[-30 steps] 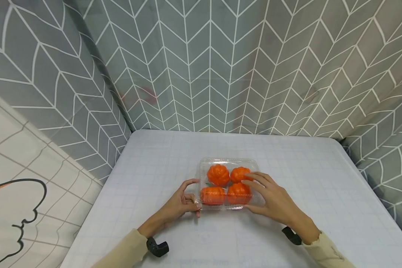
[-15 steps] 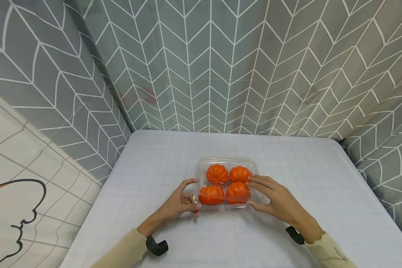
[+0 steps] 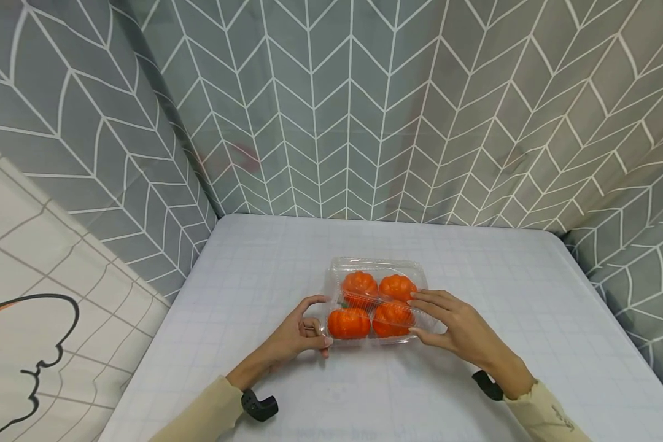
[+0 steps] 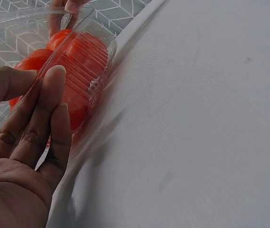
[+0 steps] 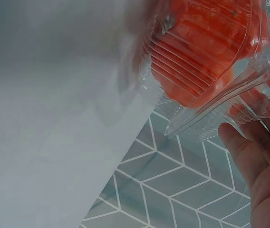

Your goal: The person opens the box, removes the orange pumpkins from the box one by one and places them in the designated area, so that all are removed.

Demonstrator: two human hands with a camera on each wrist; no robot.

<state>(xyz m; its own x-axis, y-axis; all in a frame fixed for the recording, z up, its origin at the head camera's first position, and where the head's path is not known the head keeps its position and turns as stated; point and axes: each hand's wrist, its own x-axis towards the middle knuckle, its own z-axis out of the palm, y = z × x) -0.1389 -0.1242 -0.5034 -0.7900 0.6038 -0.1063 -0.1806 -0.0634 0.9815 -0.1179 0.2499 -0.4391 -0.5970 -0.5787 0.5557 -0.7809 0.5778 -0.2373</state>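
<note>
A clear plastic clamshell box (image 3: pixel 376 264) lies on the white table, with several small ribbed orange pumpkins (image 3: pixel 359 285) inside. Its ribbed clear lid overlaps the pumpkins nearest the person. At the box's left side my left hand (image 3: pixel 295 334) pinches the rim; the left wrist view shows the plastic edge (image 4: pixel 54 59) between thumb and fingertips. My right hand (image 3: pixel 461 322) holds the right side, fingers at the rim and thumb near the front corner. From the right wrist, the fingers (image 5: pixel 244 152) reach behind the clear flange (image 5: pixel 211 107), and the thumb is mostly out of view.
A white table (image 3: pixel 282 258) carries the box near its middle. Grey herringbone curtains (image 3: pixel 337 123) hang behind and at both sides. A white grid-patterned cloth (image 3: pixel 61 264) with a line drawing is at the left. Each wrist wears a black device (image 3: pixel 259 406).
My right hand has shifted slightly right, its fingers moving off the pumpkins to the box's right rim. The clear lid over the front pumpkins has shifted slightly. My left hand has hardly moved.
</note>
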